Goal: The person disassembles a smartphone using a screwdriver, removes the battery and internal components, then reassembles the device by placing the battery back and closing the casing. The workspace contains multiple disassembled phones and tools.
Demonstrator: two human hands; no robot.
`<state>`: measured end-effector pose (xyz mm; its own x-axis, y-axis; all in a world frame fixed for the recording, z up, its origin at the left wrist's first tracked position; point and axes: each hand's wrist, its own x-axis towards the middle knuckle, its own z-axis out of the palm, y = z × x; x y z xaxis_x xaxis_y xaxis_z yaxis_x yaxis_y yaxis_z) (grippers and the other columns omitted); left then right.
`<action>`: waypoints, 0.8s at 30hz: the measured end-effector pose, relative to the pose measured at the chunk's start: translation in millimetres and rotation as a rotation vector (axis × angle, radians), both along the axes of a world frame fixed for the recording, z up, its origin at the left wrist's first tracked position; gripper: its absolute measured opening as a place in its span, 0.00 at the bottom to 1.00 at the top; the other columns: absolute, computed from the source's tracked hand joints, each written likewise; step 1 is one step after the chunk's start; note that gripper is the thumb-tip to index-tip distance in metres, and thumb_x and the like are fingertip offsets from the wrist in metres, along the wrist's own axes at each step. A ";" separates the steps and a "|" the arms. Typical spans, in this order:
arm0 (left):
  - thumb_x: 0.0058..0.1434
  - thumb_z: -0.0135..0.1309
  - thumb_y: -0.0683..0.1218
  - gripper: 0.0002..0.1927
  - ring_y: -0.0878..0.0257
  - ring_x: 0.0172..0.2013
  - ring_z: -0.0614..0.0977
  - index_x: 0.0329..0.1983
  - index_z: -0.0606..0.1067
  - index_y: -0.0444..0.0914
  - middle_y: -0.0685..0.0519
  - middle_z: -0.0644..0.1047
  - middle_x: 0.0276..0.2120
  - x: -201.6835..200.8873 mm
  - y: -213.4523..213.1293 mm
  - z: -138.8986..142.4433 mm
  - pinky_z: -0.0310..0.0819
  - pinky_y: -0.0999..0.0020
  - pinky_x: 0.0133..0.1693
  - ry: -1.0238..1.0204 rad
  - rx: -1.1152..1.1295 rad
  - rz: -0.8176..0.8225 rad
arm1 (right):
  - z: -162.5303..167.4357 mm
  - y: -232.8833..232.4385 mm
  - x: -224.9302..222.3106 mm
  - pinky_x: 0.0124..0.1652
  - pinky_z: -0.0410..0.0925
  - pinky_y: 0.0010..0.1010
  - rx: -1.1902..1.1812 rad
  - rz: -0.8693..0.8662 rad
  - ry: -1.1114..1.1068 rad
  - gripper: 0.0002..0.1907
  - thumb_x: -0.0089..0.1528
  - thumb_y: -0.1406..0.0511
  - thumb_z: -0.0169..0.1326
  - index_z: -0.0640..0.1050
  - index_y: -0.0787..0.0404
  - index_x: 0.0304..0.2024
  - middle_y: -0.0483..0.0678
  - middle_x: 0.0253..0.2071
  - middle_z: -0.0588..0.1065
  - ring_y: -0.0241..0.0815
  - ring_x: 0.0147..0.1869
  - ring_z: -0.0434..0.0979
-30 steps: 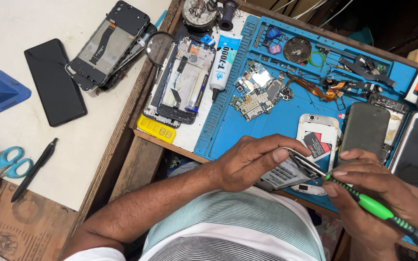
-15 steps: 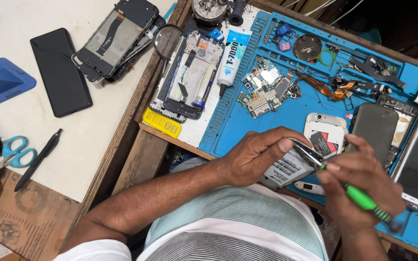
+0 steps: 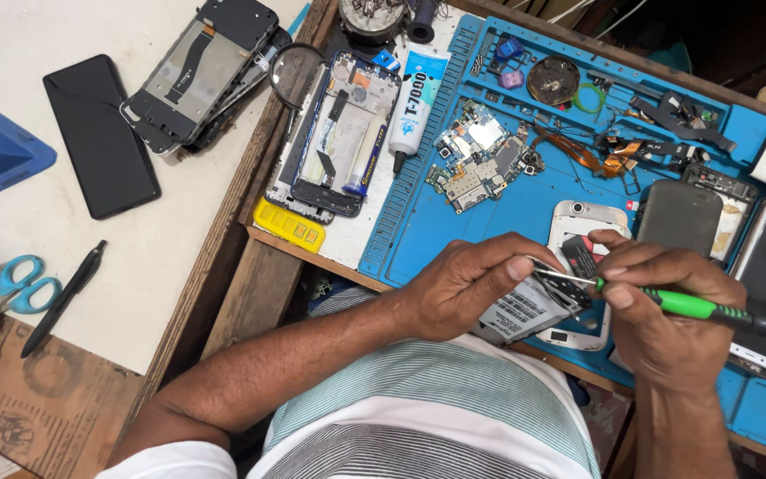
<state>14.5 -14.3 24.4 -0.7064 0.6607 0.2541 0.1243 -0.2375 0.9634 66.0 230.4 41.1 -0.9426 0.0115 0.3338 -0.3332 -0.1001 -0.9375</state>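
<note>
Two hands, left hand (image 3: 463,284) gripping white-labelled battery (image 3: 520,312), right hand (image 3: 667,310) screwdriver (image 3: 693,306)

Bright and even all over, like soft daylight. Very white on the pale table (image 3: 179,266) at the left, almost washed out. Only soft, short shadows under the scissors (image 3: 18,282) and the pen (image 3: 62,297). A little shine on the black phone screen (image 3: 101,135). Dark and hard to see in the top right corner. Sharp nearly everywhere, with just a bit of blur at the dark lump by the right edge.
</note>
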 end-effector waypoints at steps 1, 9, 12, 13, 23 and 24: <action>0.83 0.33 0.58 0.23 0.62 0.50 0.86 0.63 0.73 0.41 0.50 0.82 0.46 0.0 0.6 -0.9 0.84 0.66 0.54 -0.026 -0.008 0.001 | -0.4 -0.5 -1.0 0.55 0.74 0.38 0.041 -0.012 0.028 0.08 0.65 0.68 0.67 0.80 0.65 0.39 0.53 0.36 0.81 0.39 0.36 0.82; 0.81 0.33 0.59 0.24 0.63 0.45 0.87 0.63 0.72 0.41 0.51 0.83 0.42 -5.7 3.0 -3.8 0.85 0.68 0.48 -0.106 -0.011 0.026 | 9.8 -14.9 9.0 0.63 0.70 0.40 0.511 -0.246 0.229 0.08 0.63 0.67 0.69 0.81 0.57 0.40 0.46 0.39 0.80 0.36 0.45 0.81; 0.80 0.32 0.60 0.24 0.64 0.44 0.87 0.62 0.73 0.42 0.51 0.83 0.41 -7.0 5.2 -4.2 0.86 0.68 0.47 -0.102 -0.046 0.004 | 12.0 -16.4 5.7 0.62 0.70 0.38 0.463 -0.224 0.207 0.07 0.63 0.67 0.69 0.82 0.57 0.39 0.46 0.40 0.81 0.36 0.48 0.81; 0.80 0.32 0.60 0.25 0.64 0.45 0.88 0.62 0.73 0.42 0.51 0.83 0.41 -7.6 5.6 -4.4 0.87 0.68 0.47 -0.097 -0.047 0.001 | 13.7 -14.2 4.0 0.62 0.70 0.38 0.453 -0.210 0.185 0.08 0.62 0.67 0.69 0.82 0.58 0.39 0.45 0.39 0.81 0.36 0.48 0.81; 0.79 0.33 0.62 0.26 0.63 0.45 0.88 0.61 0.74 0.43 0.50 0.84 0.41 -8.0 6.6 -3.0 0.86 0.66 0.47 -0.084 -0.097 -0.004 | -8.8 0.8 -17.3 0.63 0.68 0.44 -0.063 0.070 -0.015 0.06 0.65 0.69 0.68 0.82 0.63 0.41 0.51 0.41 0.81 0.42 0.49 0.81; 0.78 0.33 0.62 0.26 0.63 0.44 0.88 0.61 0.74 0.43 0.51 0.84 0.40 -7.8 6.8 -2.7 0.86 0.66 0.47 -0.099 -0.112 -0.005 | -11.8 1.8 -17.7 0.64 0.67 0.45 -0.115 0.090 -0.044 0.06 0.66 0.69 0.67 0.82 0.64 0.41 0.51 0.41 0.81 0.43 0.49 0.81</action>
<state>6.7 -7.5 21.7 -0.7208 0.6847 0.1080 0.0265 -0.1285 0.9914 48.3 232.2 29.4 -0.9552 -0.0378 0.2937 -0.2771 -0.2350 -0.9317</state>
